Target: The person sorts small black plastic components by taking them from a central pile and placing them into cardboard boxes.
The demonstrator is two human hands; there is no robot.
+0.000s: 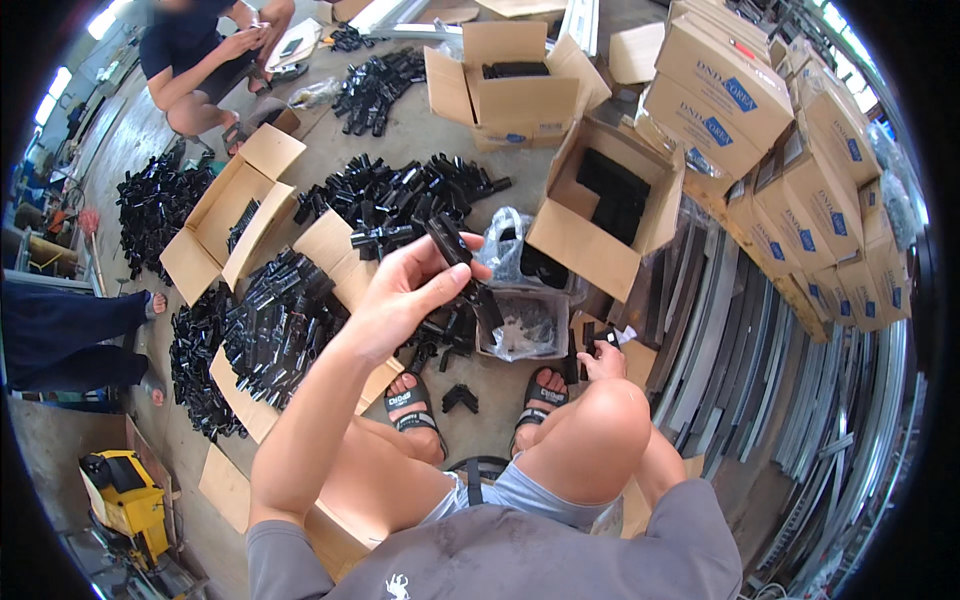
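Note:
Raised in front of me, my left hand (408, 292) is closed around a black angled connector (486, 308), thumb on its near side. One arm of the connector points up past the fingers and the other slants down. Beside my right knee, my right hand (606, 362) has its fingers closed at a small black piece (597, 338), low over a strip of cardboard; the knee partly hides this hand. A similar angled connector (460, 398) lies on the floor between my feet. Just beyond it stands an open container (558, 352) lined with clear plastic, with small grey pieces inside.
Heaps of black connectors (280, 320) lie at the left and ahead. Open cardboard boxes (600, 258) stand around; stacked cartons (715, 100) and long metal profiles (720, 350) fill the right. One person (195, 60) crouches far left; another person's legs (75, 330) show at the left.

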